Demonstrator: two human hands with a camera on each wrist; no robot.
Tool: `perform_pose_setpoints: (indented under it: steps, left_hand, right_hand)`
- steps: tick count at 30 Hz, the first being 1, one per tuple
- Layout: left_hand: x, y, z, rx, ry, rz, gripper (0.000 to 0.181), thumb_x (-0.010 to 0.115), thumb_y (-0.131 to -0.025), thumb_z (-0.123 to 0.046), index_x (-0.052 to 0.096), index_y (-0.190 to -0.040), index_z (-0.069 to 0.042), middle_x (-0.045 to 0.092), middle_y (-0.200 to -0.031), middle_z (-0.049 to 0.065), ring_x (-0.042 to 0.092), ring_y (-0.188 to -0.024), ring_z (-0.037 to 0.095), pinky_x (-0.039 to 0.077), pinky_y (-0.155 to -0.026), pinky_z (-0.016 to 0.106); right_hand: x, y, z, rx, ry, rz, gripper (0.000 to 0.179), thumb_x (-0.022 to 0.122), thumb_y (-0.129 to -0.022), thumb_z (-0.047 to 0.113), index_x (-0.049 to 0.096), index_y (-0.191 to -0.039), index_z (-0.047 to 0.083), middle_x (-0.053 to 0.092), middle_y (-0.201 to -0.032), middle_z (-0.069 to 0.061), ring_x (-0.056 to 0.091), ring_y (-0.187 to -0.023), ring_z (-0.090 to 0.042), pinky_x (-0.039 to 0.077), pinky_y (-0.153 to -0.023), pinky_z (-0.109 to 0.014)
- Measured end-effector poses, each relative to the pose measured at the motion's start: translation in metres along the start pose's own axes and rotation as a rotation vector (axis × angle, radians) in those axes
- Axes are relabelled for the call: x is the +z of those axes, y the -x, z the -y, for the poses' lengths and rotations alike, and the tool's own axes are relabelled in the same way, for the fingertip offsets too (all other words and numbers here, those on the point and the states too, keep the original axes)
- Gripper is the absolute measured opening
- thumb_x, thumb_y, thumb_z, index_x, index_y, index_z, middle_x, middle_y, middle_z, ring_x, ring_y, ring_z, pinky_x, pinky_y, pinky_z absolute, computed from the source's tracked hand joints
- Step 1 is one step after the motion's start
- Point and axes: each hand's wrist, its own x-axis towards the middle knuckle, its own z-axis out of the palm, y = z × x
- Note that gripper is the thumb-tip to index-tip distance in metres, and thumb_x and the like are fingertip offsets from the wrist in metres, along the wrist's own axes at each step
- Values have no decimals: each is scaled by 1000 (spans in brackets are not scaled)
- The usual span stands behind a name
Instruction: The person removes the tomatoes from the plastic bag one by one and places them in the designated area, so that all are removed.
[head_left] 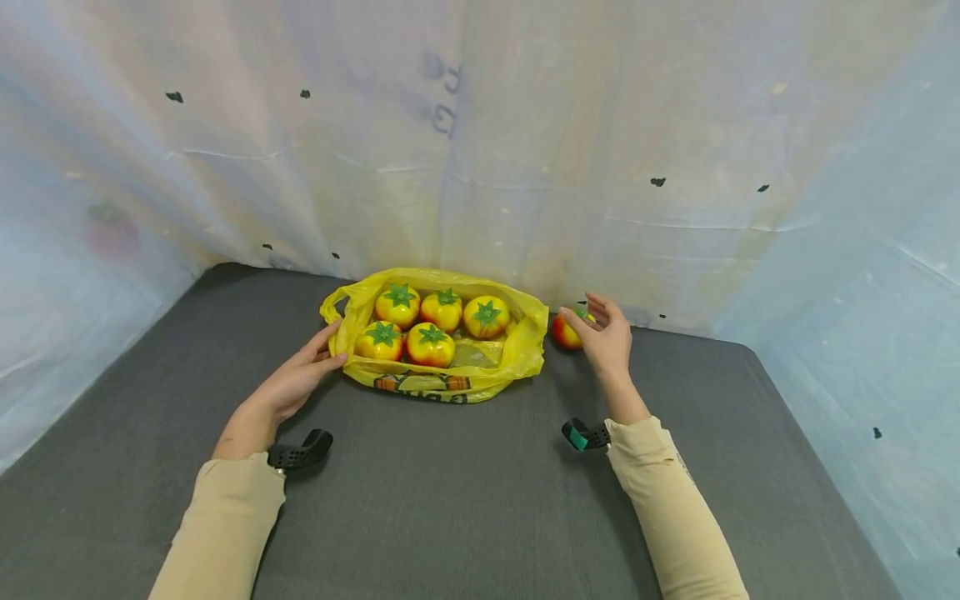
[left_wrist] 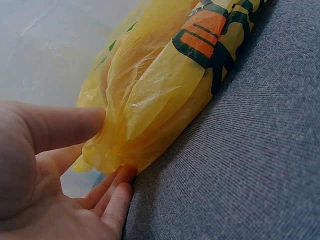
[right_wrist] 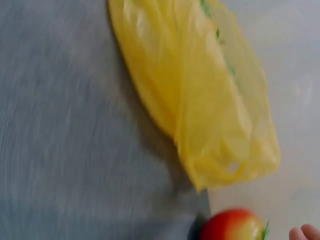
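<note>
Five red-and-yellow tomatoes (head_left: 431, 347) sat in the yellow bag (head_left: 517, 367), and we counted three along the back and two at the front left, each with a green leafy top. At the front right of the bag we saw its crumpled lining with no fruit on it. Dark and orange printing (head_left: 422, 384) ran along the near side, partly lost in the folds.

From the left wrist we made out only vague rounded shapes through the plastic, and the right wrist view was blurred, with the lone tomato (head_left: 564, 335) cut off at the lower edge. Behind the left sheet (head_left: 52, 283) we noticed a dim reddish shape (head_left: 112, 229) that we could not identify.

The left hand (head_left: 298, 377) held the bag's left end between thumb and fingers. The right hand (head_left: 609, 343) was moderately wide, thumb and fingers apart over the lone tomato, which lay on the dark table (head_left: 450, 508) just beyond the bag's right end. We could not tell whether the hidden thumb touched it; the visible fingertips were clear of it.
</note>
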Motion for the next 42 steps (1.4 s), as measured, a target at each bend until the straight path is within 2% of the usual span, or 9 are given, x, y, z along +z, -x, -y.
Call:
perform_pose_setpoints:
  steps: [7,9,14,17,24,31,42]
  left_hand:
    - [0,1,0,12,12,7,73,44,-104,-20,-8,-155,-21,-6,-158,23,5,-145,41,9,-114,60]
    - [0,2,0,16,12,9,73,44,-104,-20,-8,-155,-22,-6,-158,23,5,-145,41,9,-114,60]
    - [0,2,0,20,10,11,74,44,-104,-20,-9,-155,-22,-5,-158,23,6,-145,42,9,-114,60]
    - [0,2,0,17,13,9,74,44,-104,-20,-9,-155,-21,-5,-158,23,6,-145,41,9,-114,60]
    - [0,1,0,20,15,6,74,45,-103,-21,-8,-155,-21,-6,-159,22,5,-145,40,9,-114,59]
    - [0,-1,2,24,9,4,73,44,-103,-21,-8,-155,-20,-4,-159,23,7,-145,40,9,-115,58]
    - [1,1,1,24,4,1,72,43,-104,-21,-7,-155,-18,-6,-159,22,5,-145,41,10,-114,59]
  right_hand:
    - [15,5,11,-50,-71,62,60,74,-85,29,52,-137,5,48,-140,-17,49,-127,-34,46,-99,-44]
    - [17,10,21,-37,-76,83,59,72,-87,25,50,-137,4,47,-141,-19,48,-127,-34,45,-100,-44]
    - [25,11,24,-53,-92,108,58,72,-87,20,49,-138,2,47,-140,-21,49,-127,-34,44,-101,-44]
    - [33,9,16,-94,-96,105,59,74,-86,24,51,-136,3,50,-137,-20,51,-125,-33,45,-101,-43]
    - [50,11,18,-102,-120,160,58,73,-86,23,52,-136,4,50,-137,-18,51,-126,-30,45,-100,-42]
    - [66,13,16,-112,-53,231,58,74,-85,27,53,-136,9,51,-141,-10,49,-128,-27,44,-102,-39]
    - [80,12,15,-79,72,315,67,74,-84,32,47,-142,13,47,-145,-7,44,-133,-27,40,-106,-41]
